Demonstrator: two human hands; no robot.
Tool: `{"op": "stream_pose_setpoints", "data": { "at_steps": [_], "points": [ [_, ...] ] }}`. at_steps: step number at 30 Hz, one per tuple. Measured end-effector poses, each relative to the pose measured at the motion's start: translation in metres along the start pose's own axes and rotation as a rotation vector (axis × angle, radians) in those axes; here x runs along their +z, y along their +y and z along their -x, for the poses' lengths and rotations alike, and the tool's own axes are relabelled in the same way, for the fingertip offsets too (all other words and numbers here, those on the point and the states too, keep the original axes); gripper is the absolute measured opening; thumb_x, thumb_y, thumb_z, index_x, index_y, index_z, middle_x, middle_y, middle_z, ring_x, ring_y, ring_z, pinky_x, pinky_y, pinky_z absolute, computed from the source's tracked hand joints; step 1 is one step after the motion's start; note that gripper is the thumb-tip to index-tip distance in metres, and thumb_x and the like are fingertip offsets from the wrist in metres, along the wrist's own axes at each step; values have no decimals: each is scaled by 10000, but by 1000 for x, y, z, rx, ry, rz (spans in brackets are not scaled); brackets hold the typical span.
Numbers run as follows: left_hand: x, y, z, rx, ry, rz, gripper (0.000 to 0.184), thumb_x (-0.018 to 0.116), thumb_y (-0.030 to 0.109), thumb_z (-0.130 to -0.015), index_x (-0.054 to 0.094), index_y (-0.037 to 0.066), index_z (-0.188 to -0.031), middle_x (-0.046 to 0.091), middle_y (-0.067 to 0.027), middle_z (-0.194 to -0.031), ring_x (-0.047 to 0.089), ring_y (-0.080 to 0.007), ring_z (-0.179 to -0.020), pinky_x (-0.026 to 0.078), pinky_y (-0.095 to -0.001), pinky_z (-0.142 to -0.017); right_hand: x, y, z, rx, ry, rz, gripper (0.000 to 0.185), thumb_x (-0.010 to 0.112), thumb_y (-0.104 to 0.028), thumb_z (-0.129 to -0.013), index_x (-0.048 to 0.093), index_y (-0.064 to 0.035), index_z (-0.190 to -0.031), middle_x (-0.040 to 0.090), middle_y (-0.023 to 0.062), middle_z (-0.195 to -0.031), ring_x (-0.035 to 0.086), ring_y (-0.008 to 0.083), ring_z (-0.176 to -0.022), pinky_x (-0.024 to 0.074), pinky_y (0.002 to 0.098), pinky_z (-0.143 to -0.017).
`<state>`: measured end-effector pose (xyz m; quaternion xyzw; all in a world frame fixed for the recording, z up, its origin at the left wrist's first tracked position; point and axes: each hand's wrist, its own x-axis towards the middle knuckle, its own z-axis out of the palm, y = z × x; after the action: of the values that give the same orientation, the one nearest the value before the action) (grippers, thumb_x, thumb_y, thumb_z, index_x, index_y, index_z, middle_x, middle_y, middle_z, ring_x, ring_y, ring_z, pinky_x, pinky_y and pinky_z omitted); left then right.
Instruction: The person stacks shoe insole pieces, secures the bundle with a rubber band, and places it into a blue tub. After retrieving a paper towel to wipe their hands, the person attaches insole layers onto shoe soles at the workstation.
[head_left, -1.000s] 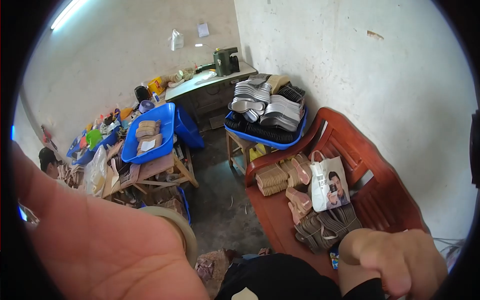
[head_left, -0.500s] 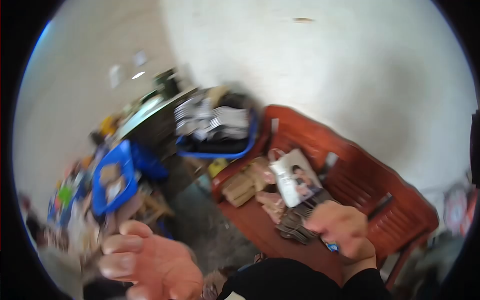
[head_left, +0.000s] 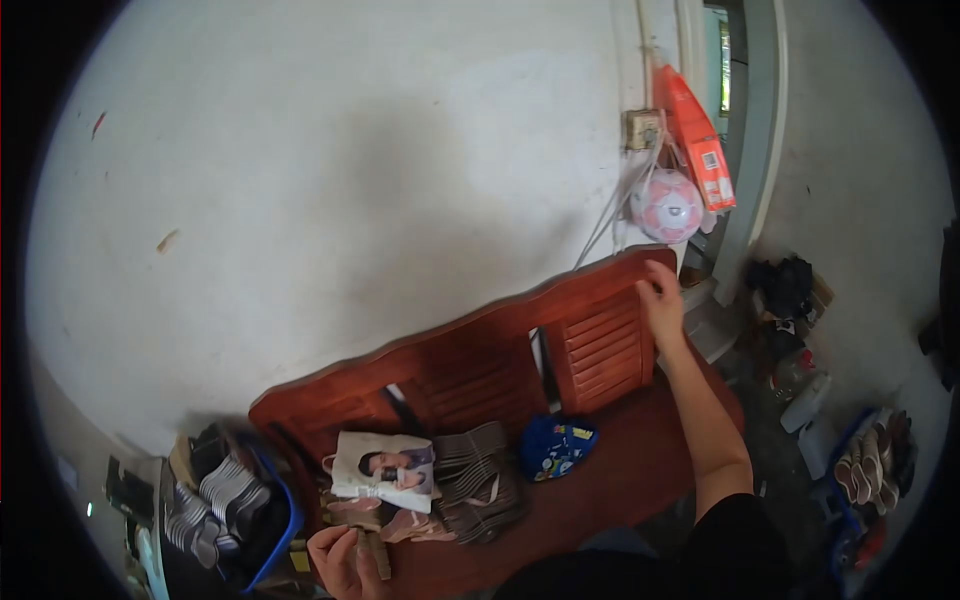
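Note:
My right hand (head_left: 662, 302) reaches out over the right end of the red wooden bench (head_left: 600, 500), fingers apart and nothing in them, in front of the backrest. At the lower left, my left hand (head_left: 345, 562) has its fingers curled by a small stack of tan soles (head_left: 374, 553); whether it grips them is unclear. Beside it on the seat lie a white printed bag (head_left: 350, 465), pink pieces (head_left: 412, 526) and a bundle of dark striped soles (head_left: 480, 490). A blue patterned cap-like item (head_left: 556, 447) sits right of the bundle.
A blue tub (head_left: 290, 520) of silver and black soles stands left of the bench. By the doorway hang a pink and white ball (head_left: 667, 206) and a red bag (head_left: 700, 140). Bottles (head_left: 793, 375) and a blue basket of shoes (head_left: 838, 490) are at the right.
The view has swung right, bringing the doorway, ball and right-hand basket into sight. My right arm has stretched out and its hand has opened. My left hand is now by the bench's left part.

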<state>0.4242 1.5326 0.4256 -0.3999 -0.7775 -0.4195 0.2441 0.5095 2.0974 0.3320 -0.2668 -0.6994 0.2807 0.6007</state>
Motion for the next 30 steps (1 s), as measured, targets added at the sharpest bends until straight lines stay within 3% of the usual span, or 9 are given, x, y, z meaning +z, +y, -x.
{"op": "stream_pose_setpoints", "data": {
  "at_steps": [3, 8, 14, 17, 21, 22, 24, 26, 30],
  "points": [
    [29, 37, -45, 263, -17, 1, 222, 528, 117, -985, 604, -45, -1116, 563, -194, -1109, 572, -312, -941, 480, -416, -804, -63, 111, -54, 12, 260, 402, 454, 649, -59, -794, 602, -93, -1245, 475, 194, -1369, 465, 379, -1236, 376, 438, -1043],
    [75, 107, -101, 605, 44, 339, 299, 475, 144, -1002, 562, -39, -1222, 527, -174, -1130, 524, -243, -739, 445, -382, -622, -105, 212, -139, 197, 35, 684, 501, 609, -75, -788, 587, -151, -1282, 371, 235, -1455, 402, 423, -1294, 353, 468, -1079],
    [124, 184, -128, 653, 330, 527, 386, 547, 298, -958, 562, 240, -1340, 490, -74, -952, 462, -216, -737, 354, -333, -565, -93, 331, -231, 74, -147, 824, 565, 535, -74, -777, 529, -178, -1333, 373, 256, -1432, 548, 479, -1112, 468, 534, -930],
    [123, 214, -129, 586, 357, 512, 341, 567, 311, -948, 593, 281, -1287, 450, -8, -898, 426, -188, -738, 305, -324, -593, -95, 380, -232, -27, -136, 705, 507, 525, -107, -811, 479, -1, -1305, 462, 254, -1354, 530, 450, -1145, 459, 502, -953],
    [108, 217, -128, 625, 409, 454, 256, 564, 309, -954, 624, 276, -1200, 427, 7, -882, 410, -174, -734, 297, -325, -621, -108, 410, -168, 398, -739, 1006, 313, 573, -112, -822, 618, 17, -1103, 631, 257, -1127, 602, 385, -1090, 499, 465, -891],
    [102, 222, -124, 579, 420, 440, 251, 563, 319, -953, 624, 282, -1194, 425, 9, -881, 406, -171, -733, 296, -325, -621, -109, 417, -135, 67, -932, 846, 289, 594, -125, -821, 652, 2, -1074, 676, 235, -1030, 643, 372, -1021, 500, 442, -877],
    [94, 230, -114, 482, 441, 409, 243, 562, 340, -952, 622, 295, -1182, 419, 13, -879, 398, -166, -731, 294, -326, -621, -99, 367, -92, -149, -1429, 821, 317, 737, -239, -784, 693, -42, -1028, 690, 158, -1017, 659, 295, -960, 505, 380, -839],
    [100, 221, -116, 616, 553, 431, 239, 561, 361, -950, 617, 314, -1178, 411, 26, -859, 386, -155, -724, 290, -317, -624, -84, 141, -71, 280, -1575, 497, 243, 742, -212, -791, 700, -26, -942, 689, 139, -961, 663, 255, -916, 502, 354, -803],
    [82, 223, -109, 701, 449, 282, 246, 554, 387, -951, 606, 323, -1183, 394, 54, -816, 371, -135, -715, 295, -302, -628, -92, -51, -71, -245, -1875, -456, 159, 653, -171, -874, 675, -22, -824, 654, 103, -839, 645, 228, -773, 495, 335, -688]
  ]
}}
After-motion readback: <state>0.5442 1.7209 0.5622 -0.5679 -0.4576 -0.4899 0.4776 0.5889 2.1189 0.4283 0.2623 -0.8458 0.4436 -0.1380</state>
